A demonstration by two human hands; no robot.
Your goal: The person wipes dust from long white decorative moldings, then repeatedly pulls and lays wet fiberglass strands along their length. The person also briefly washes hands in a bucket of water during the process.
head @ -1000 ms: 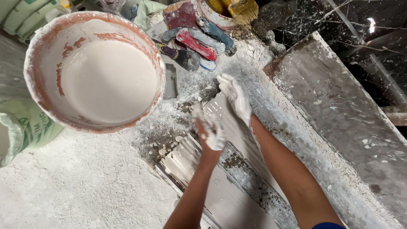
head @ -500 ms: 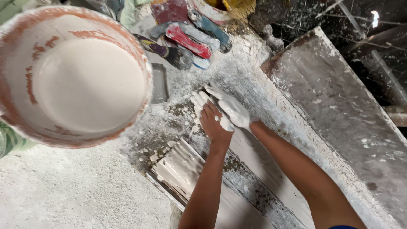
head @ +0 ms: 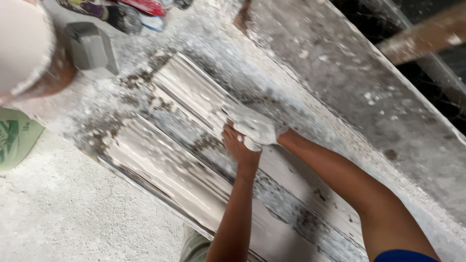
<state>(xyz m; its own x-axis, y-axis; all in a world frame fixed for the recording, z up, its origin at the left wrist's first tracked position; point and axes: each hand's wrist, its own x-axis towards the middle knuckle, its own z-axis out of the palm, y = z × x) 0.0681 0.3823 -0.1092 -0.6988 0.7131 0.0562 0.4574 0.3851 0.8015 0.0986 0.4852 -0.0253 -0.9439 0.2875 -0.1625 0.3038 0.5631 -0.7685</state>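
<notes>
Both hands have moved down the long ribbed mould [head: 194, 160] from its upper end, away from the bucket [head: 24, 53]. Right hand [head: 252, 127], plaster-coated, lies flat and open on the mould on the floor; left hand [head: 239, 145] presses beside it, holding nothing. Spreading appears to be advancing along the mould

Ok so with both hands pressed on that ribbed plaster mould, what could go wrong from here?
1. The right hand, caked in white plaster, overlaps the left hand on the ribbed mould; a slip could smear the wet grooves.
2. The plaster bucket sits near the mould's end, where a nudge might tip it.
3. A grey block and scattered tools lie close by, easy to knock.
</notes>
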